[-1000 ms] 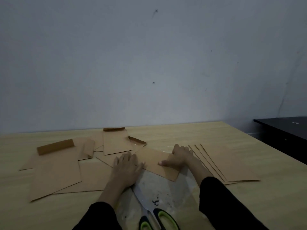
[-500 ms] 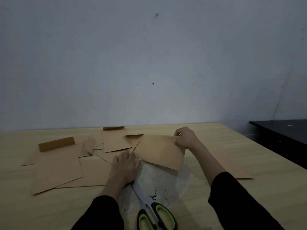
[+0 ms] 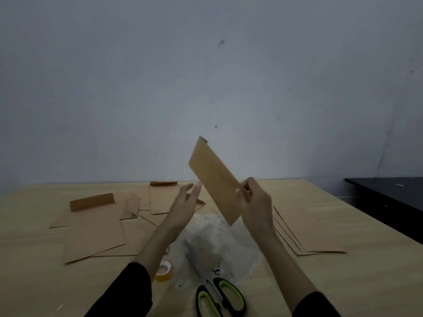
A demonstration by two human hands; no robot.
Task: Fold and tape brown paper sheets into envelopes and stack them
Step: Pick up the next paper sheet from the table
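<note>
My right hand [image 3: 254, 202] pinches the lower right edge of a folded brown envelope [image 3: 214, 177] and holds it tilted in the air above the table. My left hand [image 3: 184, 207] is raised beside the envelope's left edge with straight fingers and holds nothing. Several folded brown envelopes [image 3: 93, 227] lie scattered on the left of the wooden table [image 3: 366, 271]. A stack of flat brown sheets [image 3: 304, 232] lies to the right. A roll of tape [image 3: 163, 271] sits by my left forearm.
Scissors [image 3: 219, 296] with green and black handles lie at the front on a clear plastic sheet [image 3: 219, 243]. A dark cabinet [image 3: 389, 202] stands off the table's right side. A plain wall rises behind the table.
My right hand lifted the envelope off the table and tilted it up in the air. My left hand left the table and rose beside it.
</note>
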